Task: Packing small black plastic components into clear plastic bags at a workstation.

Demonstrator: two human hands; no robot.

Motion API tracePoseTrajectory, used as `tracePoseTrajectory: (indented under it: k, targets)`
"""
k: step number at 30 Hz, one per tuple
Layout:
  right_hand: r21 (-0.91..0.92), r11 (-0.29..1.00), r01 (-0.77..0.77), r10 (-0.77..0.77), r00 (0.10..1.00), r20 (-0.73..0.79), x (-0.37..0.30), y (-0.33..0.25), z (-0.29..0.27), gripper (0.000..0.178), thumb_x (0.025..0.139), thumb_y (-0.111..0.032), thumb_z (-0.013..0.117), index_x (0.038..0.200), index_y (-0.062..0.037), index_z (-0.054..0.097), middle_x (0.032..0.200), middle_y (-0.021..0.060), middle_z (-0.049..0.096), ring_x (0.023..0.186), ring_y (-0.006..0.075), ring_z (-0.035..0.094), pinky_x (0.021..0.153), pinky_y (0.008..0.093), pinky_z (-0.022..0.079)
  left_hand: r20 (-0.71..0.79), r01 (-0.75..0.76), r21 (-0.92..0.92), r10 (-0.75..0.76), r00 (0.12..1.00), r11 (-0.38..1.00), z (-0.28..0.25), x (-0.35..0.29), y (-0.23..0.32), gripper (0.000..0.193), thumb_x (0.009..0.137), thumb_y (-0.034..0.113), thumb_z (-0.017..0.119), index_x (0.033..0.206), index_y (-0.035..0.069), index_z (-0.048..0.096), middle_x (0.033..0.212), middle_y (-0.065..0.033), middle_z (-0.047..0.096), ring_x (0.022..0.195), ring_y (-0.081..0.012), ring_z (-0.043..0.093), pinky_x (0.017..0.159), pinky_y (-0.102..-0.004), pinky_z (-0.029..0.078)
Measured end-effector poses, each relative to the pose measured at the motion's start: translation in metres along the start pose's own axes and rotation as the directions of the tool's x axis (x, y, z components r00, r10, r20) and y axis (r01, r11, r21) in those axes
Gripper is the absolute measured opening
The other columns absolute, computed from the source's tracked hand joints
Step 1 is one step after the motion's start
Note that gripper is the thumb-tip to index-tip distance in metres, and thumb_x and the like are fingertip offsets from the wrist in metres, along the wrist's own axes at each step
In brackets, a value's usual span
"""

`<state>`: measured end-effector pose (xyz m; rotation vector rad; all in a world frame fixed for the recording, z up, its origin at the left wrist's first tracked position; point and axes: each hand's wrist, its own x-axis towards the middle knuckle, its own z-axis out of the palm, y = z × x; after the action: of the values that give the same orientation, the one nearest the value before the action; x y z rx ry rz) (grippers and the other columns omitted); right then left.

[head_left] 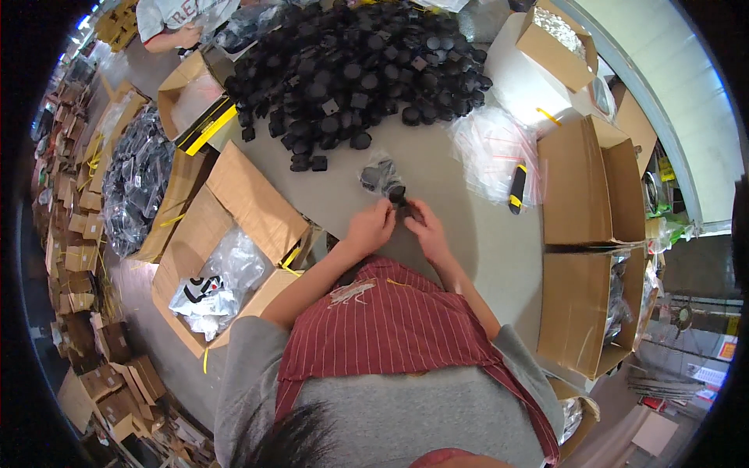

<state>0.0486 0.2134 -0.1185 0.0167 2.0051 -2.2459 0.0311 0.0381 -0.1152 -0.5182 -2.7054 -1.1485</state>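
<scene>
Near the table's front edge my two hands meet over a small black round part (396,193). The fingertips of my left hand (370,228) are pinched together on the near left side of this part. My right hand (428,231) is closed at its right, its thumb and finger on a dark piece whose shape is mostly hidden. Just beyond my fingers lies a small clear plastic bag (382,173) with black parts in it. Farther back, a large heap of black plastic parts (351,78), some round-faced and some square, covers the table.
Flat clear zip bags (488,152) lie at the right, with a black and yellow utility knife (517,187) on them. Open cardboard boxes (577,183) line the right edge. An open carton (253,199) with plastic bags stands at left. Another person's hand (186,37) shows far left.
</scene>
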Motion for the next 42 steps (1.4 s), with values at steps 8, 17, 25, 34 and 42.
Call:
tracePoseTrajectory:
  k: [8, 17, 25, 34, 42]
  targets:
    - [-0.702, 0.661, 0.264, -0.218, 0.963, 0.157, -0.003, -0.02, 0.001, 0.041, 0.09, -0.015, 0.066, 0.131, -0.0115, 0.057, 0.12, 0.0149, 0.063, 0.107, 0.0319, 0.064, 0.084, 0.0364, 0.053, -0.055, -0.015, 0.001, 0.015, 0.998, 1.0, -0.008, -0.001, -0.006, 0.013, 0.091, 0.016, 0.062, 0.097, 0.008, 0.053, 0.078, -0.015, 0.066, 0.067, -0.0373, 0.065, 0.056, -0.0453, 0.051]
    - [-0.84, 0.461, 0.287, -0.242, 0.951, 0.193, -0.001, -0.025, 0.015, 0.039, 0.094, -0.026, 0.061, 0.133, -0.0206, 0.055, 0.119, 0.0114, 0.058, 0.108, 0.0324, 0.06, 0.08, 0.0427, 0.054, -0.06, 0.013, 0.046, -0.01, 0.998, 0.999, -0.009, -0.005, -0.009, 0.013, 0.09, 0.015, 0.062, 0.096, 0.006, 0.054, 0.077, -0.0162, 0.065, 0.069, -0.0374, 0.065, 0.059, -0.0457, 0.051]
    - [-0.916, 0.364, 0.169, -0.249, 0.965, 0.079, 0.007, -0.014, 0.025, 0.037, 0.097, -0.029, 0.058, 0.133, -0.0207, 0.053, 0.115, 0.013, 0.058, 0.096, 0.0345, 0.063, 0.073, 0.046, 0.054, -0.024, -0.015, 0.129, 0.019, 1.0, 0.992, -0.006, -0.01, -0.003, 0.014, 0.089, 0.016, 0.065, 0.094, 0.008, 0.055, 0.077, -0.0145, 0.066, 0.065, -0.0365, 0.064, 0.054, -0.0445, 0.05]
    - [-0.475, 0.875, 0.097, -0.195, 0.967, -0.162, 0.022, -0.003, 0.014, 0.034, 0.088, -0.03, 0.071, 0.109, -0.0061, 0.057, 0.078, 0.0112, 0.067, 0.073, 0.0312, 0.066, 0.067, 0.0402, 0.051, -0.033, -0.101, 0.08, 0.104, 0.994, 0.992, -0.006, -0.014, 0.0, 0.016, 0.087, 0.018, 0.065, 0.095, 0.008, 0.055, 0.072, -0.013, 0.065, 0.062, -0.0332, 0.064, 0.053, -0.0437, 0.05]
    - [-0.291, 0.953, -0.082, 0.075, 0.997, -0.035, 0.037, 0.003, 0.011, 0.014, 0.089, -0.012, 0.067, 0.094, -0.0045, 0.057, 0.075, 0.0048, 0.064, 0.069, 0.0144, 0.06, 0.061, 0.032, 0.046, -0.035, -0.241, 0.002, 0.241, 0.97, 0.97, -0.01, -0.006, 0.013, 0.017, 0.086, 0.015, 0.066, 0.097, 0.009, 0.056, 0.074, -0.0129, 0.063, 0.066, -0.0336, 0.063, 0.055, -0.0432, 0.048]
